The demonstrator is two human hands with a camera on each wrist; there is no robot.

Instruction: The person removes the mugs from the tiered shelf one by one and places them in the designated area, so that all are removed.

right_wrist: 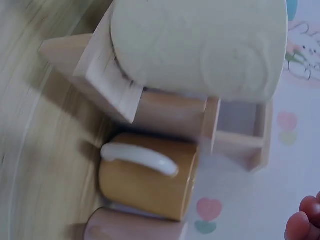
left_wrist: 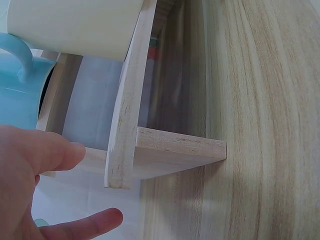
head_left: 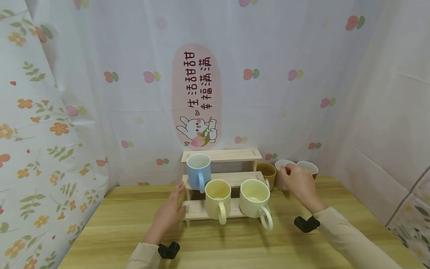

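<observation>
A three-step wooden rack holds three mugs. A blue mug stands on the middle step at the left. On the lowest step are a yellow mug and a pale green mug, handles toward me. My left hand is beside the rack's left end, fingers extended and holding nothing; whether it touches the wood is unclear. My right hand is over the mugs behind the rack's right end, in front of a pale pinkish mug. Its fingertips look loosely curled, apart from that mug's rim.
A mustard mug with a white handle stands right of the rack. Beyond my right hand is a white-and-red mug. The wooden table meets a patterned curtain at the back and sides.
</observation>
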